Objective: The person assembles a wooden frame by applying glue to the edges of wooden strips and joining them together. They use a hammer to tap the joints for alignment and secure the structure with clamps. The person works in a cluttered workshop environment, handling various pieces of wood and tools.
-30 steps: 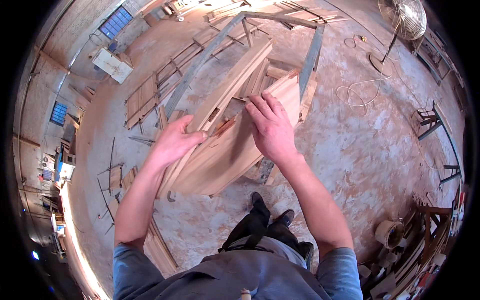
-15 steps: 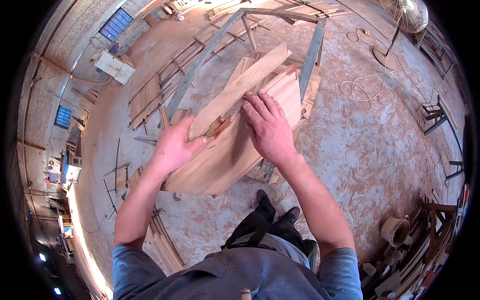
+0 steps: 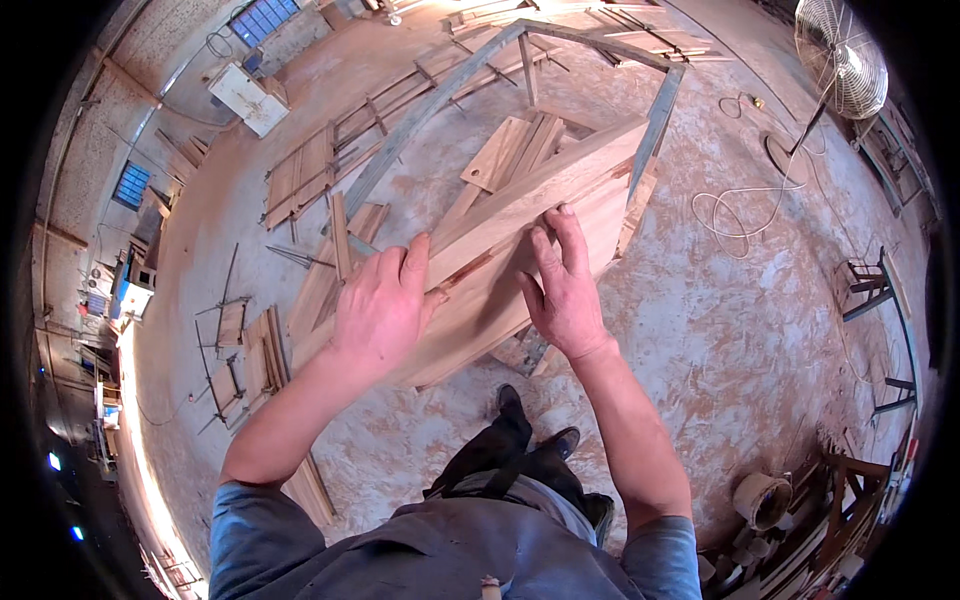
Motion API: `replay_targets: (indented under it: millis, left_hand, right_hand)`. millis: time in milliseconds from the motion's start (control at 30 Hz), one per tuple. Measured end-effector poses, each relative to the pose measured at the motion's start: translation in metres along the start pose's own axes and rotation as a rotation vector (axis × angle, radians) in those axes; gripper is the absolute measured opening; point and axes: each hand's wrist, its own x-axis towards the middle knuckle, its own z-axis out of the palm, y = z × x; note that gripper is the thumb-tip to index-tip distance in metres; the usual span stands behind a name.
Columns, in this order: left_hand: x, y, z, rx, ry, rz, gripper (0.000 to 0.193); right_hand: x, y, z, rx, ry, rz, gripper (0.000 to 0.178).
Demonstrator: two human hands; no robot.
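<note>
Head view: you have two hands out in front of you, and two big pieces of wood are at them. One is a wide panel, and one is a long board along the far edge of the panel. They sit in the middle, just past your two shoes.

Your left hand is narrow, holding the left end of the long board, with its fingers on the far side and its thumb on the near side. Your right hand is partly bent. Its fingertips touch the wood, and its thumb sticks out to the left. You can't tell if it grips. Both arms are bent and lean in toward the middle, and you see the backs of both hands.

Past the long board lies one short board with one round hole. One gray frame stands around the far side. Far to the right are one fan and one pale cord in loops. One bucket is on the near right. Two blue windows and one white box are on the far left.
</note>
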Motion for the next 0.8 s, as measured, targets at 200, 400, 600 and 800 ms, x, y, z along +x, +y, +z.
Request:
replay_targets:
  millis: [200, 400, 600, 800]
  left_hand:
    - [-0.008, 0.010, 0.011, 0.118, 0.032, 0.005, 0.069]
    - [-0.015, 0.021, 0.017, 0.236, 0.092, 0.059, 0.071]
    - [-0.016, 0.026, 0.017, 0.273, 0.133, 0.068, 0.073]
    - [-0.017, 0.028, 0.021, 0.281, 0.200, 0.074, 0.073]
  right_hand:
    - [-0.014, -0.009, -0.014, 0.066, 0.065, 0.015, 0.052]
    - [0.016, -0.032, -0.048, 0.021, 0.053, -0.141, 0.046]
    - [0.070, -0.025, -0.063, -0.247, -0.243, -0.274, 0.065]
    - [0.086, -0.002, -0.078, -0.676, -0.514, -0.271, 0.050]
